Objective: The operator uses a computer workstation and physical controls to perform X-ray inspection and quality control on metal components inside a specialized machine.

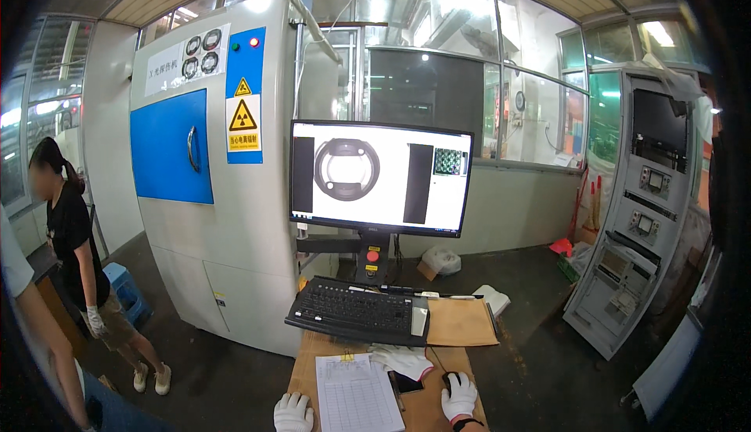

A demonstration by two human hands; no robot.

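Observation:
My right hand (460, 397), in a white glove with a dark band at the wrist, rests over a black computer mouse (447, 382) on the wooden desk (313, 346). My left hand (293, 413), also white-gloved, lies on the desk's left edge with its fingers stretched out and holds nothing. Between the hands is a clipped stack of printed forms (357, 397). A loose white glove (403, 359) lies partly over a dark flat object (408, 383). Behind them are a black keyboard (352, 307) and a monitor (379, 178) showing a grey ring-shaped image.
A brown envelope (458, 321) lies right of the keyboard. Below the monitor is a red button (372, 257). A large grey cabinet with a blue door (170, 146) stands left, an instrument rack (637, 221) right. A person (74, 244) stands at far left, near a blue stool (127, 291).

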